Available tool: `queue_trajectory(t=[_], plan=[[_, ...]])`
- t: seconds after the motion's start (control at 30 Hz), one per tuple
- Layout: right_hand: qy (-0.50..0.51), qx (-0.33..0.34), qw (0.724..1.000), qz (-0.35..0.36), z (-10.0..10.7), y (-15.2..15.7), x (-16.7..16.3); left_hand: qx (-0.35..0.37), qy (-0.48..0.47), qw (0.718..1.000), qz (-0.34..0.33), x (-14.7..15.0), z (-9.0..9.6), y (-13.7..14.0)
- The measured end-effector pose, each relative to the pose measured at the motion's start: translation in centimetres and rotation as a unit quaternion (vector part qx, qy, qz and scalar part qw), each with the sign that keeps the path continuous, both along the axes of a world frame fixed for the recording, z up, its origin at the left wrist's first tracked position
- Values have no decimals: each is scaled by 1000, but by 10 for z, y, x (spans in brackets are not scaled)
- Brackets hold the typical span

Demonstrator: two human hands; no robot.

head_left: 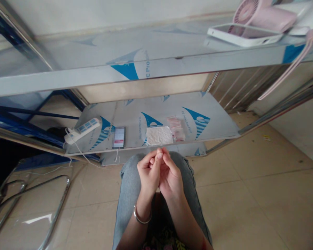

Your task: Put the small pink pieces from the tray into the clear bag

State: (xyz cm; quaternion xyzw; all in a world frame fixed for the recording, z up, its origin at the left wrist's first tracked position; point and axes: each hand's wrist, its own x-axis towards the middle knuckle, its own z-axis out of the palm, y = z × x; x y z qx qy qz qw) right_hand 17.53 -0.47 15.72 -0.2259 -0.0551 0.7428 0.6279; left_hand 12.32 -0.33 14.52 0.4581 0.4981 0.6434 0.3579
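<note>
Over my lap, my left hand (149, 169) and my right hand (172, 172) come together, with thumbs and fingertips touching. Both have their fingers curled and pressed in. Whether anything small is between them I cannot make out. A silver bangle (142, 216) circles my left wrist. Just beyond my fingertips, on the lower metal shelf (131, 114), lies a flat white packet (159, 135). Touching its right side is a clear bag of thin pinkish sticks (176, 129). A phone (119, 137) with a blurred screen and a white cable lies further left.
A white power strip (82, 130) rests at the lower shelf's left end, its cord hanging to the floor. Above, the upper shelf's edge (88, 77) crosses the view, bearing a white-framed phone (243, 34) and a pink handheld fan (263, 17). A metal-framed chair (59, 205) stands left.
</note>
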Motion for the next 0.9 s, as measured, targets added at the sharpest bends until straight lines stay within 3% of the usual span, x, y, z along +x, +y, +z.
queue_trajectory(t=[0.17,0.5,0.9], plan=[[-33,-21,999,-14,2,-3,-6,-23,-8,999,20,2,-3,-3],[-5,-50,999,-15,11,-4,-7,-13,-34,999,-2,2,-3,-5],[-16,-59,998,-33,3,-5,-8,-1,-28,999,-37,-1,0,-5]])
